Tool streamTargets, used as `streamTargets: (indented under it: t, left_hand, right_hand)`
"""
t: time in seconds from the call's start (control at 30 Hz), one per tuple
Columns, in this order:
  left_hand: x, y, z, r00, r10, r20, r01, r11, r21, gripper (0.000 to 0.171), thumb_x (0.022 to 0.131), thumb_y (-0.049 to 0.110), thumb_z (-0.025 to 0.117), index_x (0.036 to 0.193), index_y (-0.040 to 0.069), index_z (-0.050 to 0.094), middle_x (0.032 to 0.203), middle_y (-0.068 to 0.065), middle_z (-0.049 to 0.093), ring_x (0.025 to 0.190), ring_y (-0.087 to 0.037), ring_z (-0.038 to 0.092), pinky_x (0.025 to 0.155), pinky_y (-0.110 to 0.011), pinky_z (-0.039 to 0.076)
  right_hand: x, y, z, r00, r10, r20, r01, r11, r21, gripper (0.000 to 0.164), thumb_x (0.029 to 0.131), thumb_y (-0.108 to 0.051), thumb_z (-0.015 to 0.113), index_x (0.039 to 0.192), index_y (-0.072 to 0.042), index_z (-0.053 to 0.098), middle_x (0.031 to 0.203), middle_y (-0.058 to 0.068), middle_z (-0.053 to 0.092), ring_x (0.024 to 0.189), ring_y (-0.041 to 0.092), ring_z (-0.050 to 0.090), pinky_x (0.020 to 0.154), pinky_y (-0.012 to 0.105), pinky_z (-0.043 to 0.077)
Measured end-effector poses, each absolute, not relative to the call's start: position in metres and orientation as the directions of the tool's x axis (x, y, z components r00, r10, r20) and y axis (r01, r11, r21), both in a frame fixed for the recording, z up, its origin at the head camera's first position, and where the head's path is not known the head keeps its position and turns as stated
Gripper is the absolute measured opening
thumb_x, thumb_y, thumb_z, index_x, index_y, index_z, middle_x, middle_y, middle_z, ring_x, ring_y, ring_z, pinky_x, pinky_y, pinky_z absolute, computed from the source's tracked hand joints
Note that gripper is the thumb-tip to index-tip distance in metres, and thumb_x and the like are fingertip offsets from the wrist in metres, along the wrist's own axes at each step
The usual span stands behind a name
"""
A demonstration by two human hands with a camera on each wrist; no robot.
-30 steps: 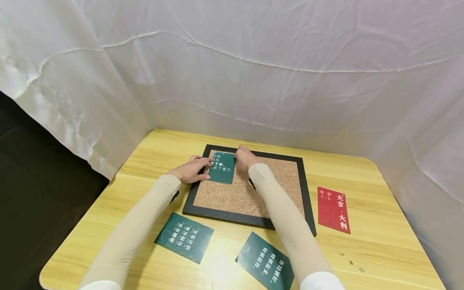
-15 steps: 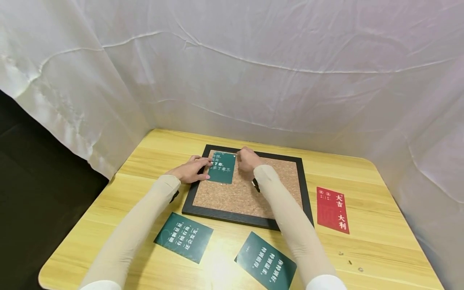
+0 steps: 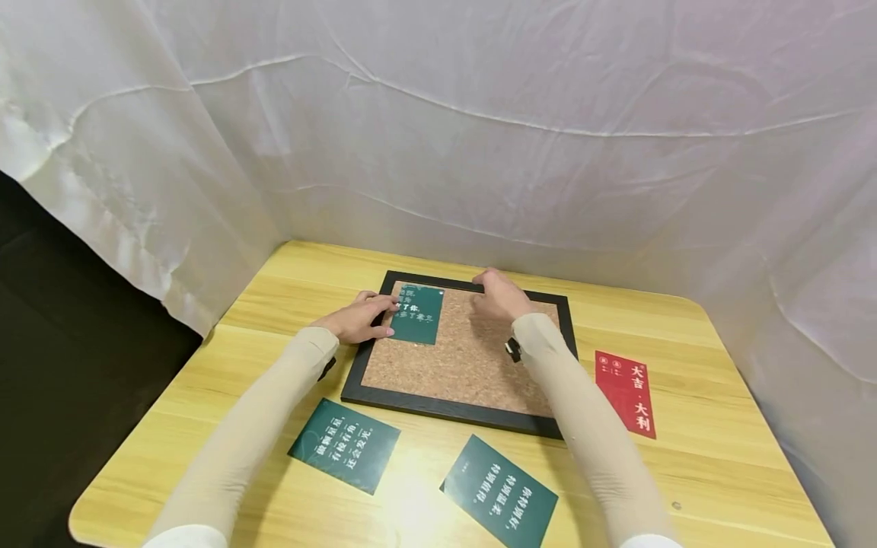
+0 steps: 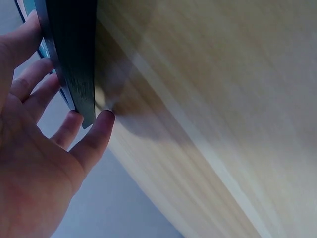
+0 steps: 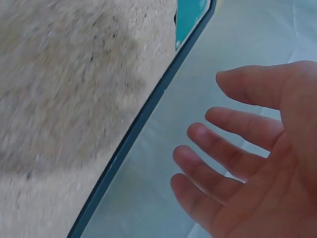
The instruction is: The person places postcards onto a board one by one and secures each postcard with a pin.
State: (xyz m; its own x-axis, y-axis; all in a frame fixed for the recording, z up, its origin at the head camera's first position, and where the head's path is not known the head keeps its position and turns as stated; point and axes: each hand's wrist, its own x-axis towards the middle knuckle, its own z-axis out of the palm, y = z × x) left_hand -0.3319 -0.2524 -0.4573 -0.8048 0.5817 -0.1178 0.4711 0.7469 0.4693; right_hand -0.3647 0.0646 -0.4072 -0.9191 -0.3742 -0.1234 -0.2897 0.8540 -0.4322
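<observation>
A black-framed cork board point(image 3: 459, 373) lies on the wooden table. On its upper left part is a dark green card point(image 3: 423, 323) with white writing, and a small pale dot point(image 3: 441, 292) shows at the card's upper right corner. My left hand point(image 3: 356, 318) rests at the board's left side, fingertips and thumb on the card's left edge. The left wrist view has its fingers spread around the black frame point(image 4: 74, 54). My right hand point(image 3: 503, 297) hovers over the upper right of the board. In the right wrist view its fingers point(image 5: 218, 153) are loosely bent and hold nothing.
Two more green cards, one at left point(image 3: 345, 445) and one at right point(image 3: 502, 491), lie in front of the board. A red card point(image 3: 626, 396) lies to its right, partly behind the right sleeve. A tiny clear piece point(image 3: 677, 505) sits front right. White cloth point(image 3: 438, 152) hangs behind the table.
My right hand has moved away from the card's upper right corner, to the right across the board, uncovering the pale dot there. The left hand stays on the card's left edge.
</observation>
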Motion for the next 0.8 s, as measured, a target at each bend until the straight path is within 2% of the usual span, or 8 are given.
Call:
streamTargets:
  t: [0.37, 0.8]
  left_hand:
    - [-0.334, -0.257, -0.461, -0.809, 0.578, -0.109, 0.474, 0.751, 0.460, 0.057, 0.105, 0.028, 0.062, 0.153, 0.002, 0.046, 0.169, -0.017, 0.030, 0.154, -0.046, 0.022, 0.123, -0.061, 0.030]
    - [-0.337, -0.252, -0.460, -0.808, 0.580, -0.110, 0.483, 0.757, 0.440, 0.057, 0.105, 0.027, 0.061, 0.153, 0.000, 0.046, 0.169, -0.018, 0.030, 0.154, -0.047, 0.024, 0.123, -0.060, 0.031]
  right_hand:
    - [-0.351, 0.104, -0.394, -0.939, -0.329, -0.098, -0.261, 0.871, -0.417, 0.049, 0.106, -0.023, 0.057, 0.149, 0.000, 0.052, 0.152, 0.023, 0.048, 0.144, 0.041, 0.046, 0.114, 0.059, 0.043]
    - [-0.331, 0.166, -0.386, -0.964, -0.246, -0.099, -0.189, 0.900, -0.392, 0.055, 0.105, -0.026, 0.055, 0.149, 0.006, 0.049, 0.151, 0.030, 0.052, 0.139, 0.049, 0.050, 0.112, 0.063, 0.043]
